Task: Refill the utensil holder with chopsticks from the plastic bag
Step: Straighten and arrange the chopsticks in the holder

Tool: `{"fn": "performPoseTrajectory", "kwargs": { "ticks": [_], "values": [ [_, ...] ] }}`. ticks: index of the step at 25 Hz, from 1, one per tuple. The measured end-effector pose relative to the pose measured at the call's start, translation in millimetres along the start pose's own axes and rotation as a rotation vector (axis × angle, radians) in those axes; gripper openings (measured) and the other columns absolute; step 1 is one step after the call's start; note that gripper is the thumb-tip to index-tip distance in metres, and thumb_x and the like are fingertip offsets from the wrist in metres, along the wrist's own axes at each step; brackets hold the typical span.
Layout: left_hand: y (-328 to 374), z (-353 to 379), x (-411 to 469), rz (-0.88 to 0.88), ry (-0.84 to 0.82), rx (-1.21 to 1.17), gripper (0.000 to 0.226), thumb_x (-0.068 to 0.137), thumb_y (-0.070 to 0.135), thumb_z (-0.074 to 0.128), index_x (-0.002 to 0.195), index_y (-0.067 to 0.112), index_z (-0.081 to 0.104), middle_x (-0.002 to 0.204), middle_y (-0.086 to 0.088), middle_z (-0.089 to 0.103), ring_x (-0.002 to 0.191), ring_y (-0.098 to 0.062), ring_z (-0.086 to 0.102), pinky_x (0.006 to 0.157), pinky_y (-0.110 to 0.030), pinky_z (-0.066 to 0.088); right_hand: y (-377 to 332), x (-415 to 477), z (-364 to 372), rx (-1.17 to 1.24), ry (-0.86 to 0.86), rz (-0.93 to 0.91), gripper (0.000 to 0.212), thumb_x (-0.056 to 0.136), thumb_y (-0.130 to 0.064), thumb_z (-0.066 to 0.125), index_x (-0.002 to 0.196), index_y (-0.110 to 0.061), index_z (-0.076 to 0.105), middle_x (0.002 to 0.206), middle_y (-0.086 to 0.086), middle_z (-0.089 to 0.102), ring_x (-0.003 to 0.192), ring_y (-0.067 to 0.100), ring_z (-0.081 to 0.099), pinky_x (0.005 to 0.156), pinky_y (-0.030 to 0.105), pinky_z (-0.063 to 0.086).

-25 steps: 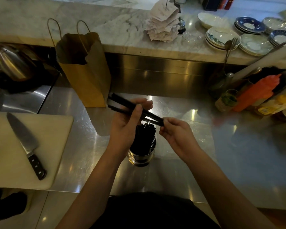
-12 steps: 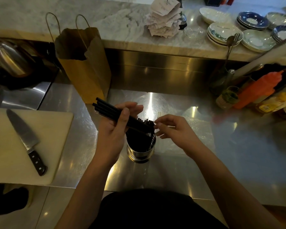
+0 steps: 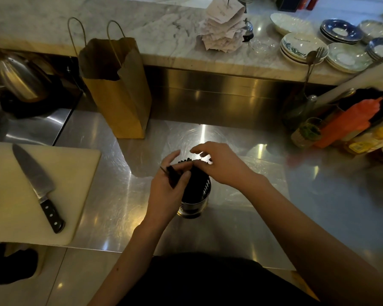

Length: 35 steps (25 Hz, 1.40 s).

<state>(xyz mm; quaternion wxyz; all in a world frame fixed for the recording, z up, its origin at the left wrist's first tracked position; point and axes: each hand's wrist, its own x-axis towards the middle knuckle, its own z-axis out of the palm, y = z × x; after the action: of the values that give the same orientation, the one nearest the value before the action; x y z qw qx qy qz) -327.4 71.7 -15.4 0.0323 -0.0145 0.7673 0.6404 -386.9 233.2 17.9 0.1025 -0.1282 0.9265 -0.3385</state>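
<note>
A round metal utensil holder (image 3: 198, 200) stands on the steel counter in front of me, full of black chopsticks whose tips (image 3: 186, 160) show above the rim. My left hand (image 3: 167, 191) grips a bundle of black chopsticks (image 3: 172, 176), lowered steeply into the holder at its left side. My right hand (image 3: 219, 165) hovers over the holder's top with fingers spread, touching the tips. No plastic bag is visible.
A brown paper bag (image 3: 117, 89) stands behind the holder. A knife (image 3: 37, 184) lies on a white cutting board (image 3: 5, 195) at left. Sauce bottles (image 3: 349, 124) crowd the right. Stacked plates (image 3: 301, 46) and receipts (image 3: 222, 25) sit on the marble ledge.
The bundle in my left hand tipped from nearly level down into the holder. My right hand let go of its end and moved over the holder's top.
</note>
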Motion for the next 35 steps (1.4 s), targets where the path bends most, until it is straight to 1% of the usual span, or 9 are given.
{"fn": "performPoseTrajectory", "kwargs": {
  "ticks": [3, 6, 10, 13, 21, 26, 29, 32, 35],
  "values": [
    [-3, -2, -4, 0.010, 0.055, -0.018, 0.048, 0.096, 0.039, 0.053, 0.142, 0.030, 0.042, 0.114, 0.027, 0.068, 0.112, 0.009, 0.060, 0.097, -0.013, 0.047, -3, 14, 2, -0.079, -0.111, -0.001, 0.036, 0.092, -0.026, 0.065, 0.127, -0.021, 0.061, 0.125, 0.002, 0.065, 0.103, 0.016, 0.065, 0.090, 0.029, 0.052],
    [-3, -4, -9, 0.025, 0.063, 0.017, 0.043, 0.095, 0.048, 0.043, 0.136, 0.036, 0.042, 0.117, 0.020, 0.067, 0.113, 0.009, 0.059, 0.094, -0.010, 0.047, -5, 22, 7, -0.232, -0.194, -0.032, 0.028, 0.091, -0.025, 0.065, 0.119, -0.021, 0.066, 0.114, 0.003, 0.070, 0.096, 0.018, 0.066, 0.088, 0.031, 0.053],
    [-4, -5, -16, 0.129, 0.233, 0.069, 0.022, 0.101, 0.021, 0.049, 0.120, 0.025, 0.059, 0.112, 0.012, 0.069, 0.109, -0.001, 0.063, 0.095, -0.016, 0.050, -2, 23, 8, -0.265, -0.149, -0.052, 0.014, 0.091, -0.028, 0.064, 0.101, -0.022, 0.071, 0.094, 0.001, 0.070, 0.086, 0.018, 0.066, 0.072, 0.026, 0.048],
    [-5, -7, -14, 0.150, 0.333, 0.100, 0.018, 0.097, 0.017, 0.053, 0.112, 0.024, 0.062, 0.109, 0.012, 0.067, 0.106, -0.004, 0.064, 0.094, -0.017, 0.050, -1, 22, 2, -0.207, -0.090, -0.047, 0.010, 0.090, -0.029, 0.066, 0.094, -0.020, 0.070, 0.087, -0.001, 0.070, 0.079, 0.014, 0.064, 0.071, 0.025, 0.048],
    [8, -4, 0, 0.121, 0.208, 0.131, 0.027, 0.095, 0.005, 0.057, 0.110, 0.027, 0.060, 0.110, 0.011, 0.064, 0.105, 0.000, 0.061, 0.092, -0.009, 0.046, -7, 15, -37, -0.121, 0.121, -0.049, 0.010, 0.087, -0.018, 0.069, 0.096, -0.023, 0.072, 0.085, -0.012, 0.063, 0.070, -0.008, 0.054, 0.067, 0.004, 0.034],
    [14, -1, 9, 0.109, 0.145, 0.202, 0.025, 0.095, 0.008, 0.060, 0.117, 0.020, 0.061, 0.121, 0.002, 0.064, 0.111, -0.009, 0.059, 0.100, -0.018, 0.044, -16, 9, -40, -0.137, 0.096, -0.056, 0.014, 0.090, -0.018, 0.066, 0.102, -0.021, 0.071, 0.094, -0.007, 0.069, 0.071, -0.007, 0.052, 0.067, 0.003, 0.033],
    [16, -4, 20, 0.114, -0.015, 0.277, 0.037, 0.094, 0.016, 0.063, 0.131, 0.018, 0.058, 0.131, 0.006, 0.060, 0.120, -0.006, 0.053, 0.104, -0.018, 0.040, -23, 6, -38, -0.168, 0.070, -0.112, 0.014, 0.090, -0.022, 0.066, 0.103, -0.019, 0.072, 0.097, -0.003, 0.072, 0.072, -0.003, 0.055, 0.068, 0.003, 0.033],
    [20, -5, 32, 0.186, -0.100, 0.290, 0.026, 0.095, 0.013, 0.061, 0.121, 0.016, 0.067, 0.115, 0.004, 0.071, 0.107, -0.009, 0.065, 0.097, -0.032, 0.051, -28, 6, -38, -0.158, 0.039, -0.141, 0.015, 0.089, -0.018, 0.067, 0.103, -0.019, 0.072, 0.096, -0.002, 0.073, 0.079, 0.003, 0.060, 0.068, 0.003, 0.034],
    [20, -6, 37, 0.198, -0.097, 0.256, 0.019, 0.093, 0.013, 0.064, 0.110, 0.013, 0.072, 0.102, 0.002, 0.075, 0.096, -0.009, 0.069, 0.092, -0.034, 0.055, -31, 5, -39, -0.155, 0.028, -0.152, 0.017, 0.090, -0.014, 0.065, 0.106, -0.017, 0.072, 0.100, 0.000, 0.074, 0.082, 0.001, 0.059, 0.071, 0.001, 0.035]
  ]
}}
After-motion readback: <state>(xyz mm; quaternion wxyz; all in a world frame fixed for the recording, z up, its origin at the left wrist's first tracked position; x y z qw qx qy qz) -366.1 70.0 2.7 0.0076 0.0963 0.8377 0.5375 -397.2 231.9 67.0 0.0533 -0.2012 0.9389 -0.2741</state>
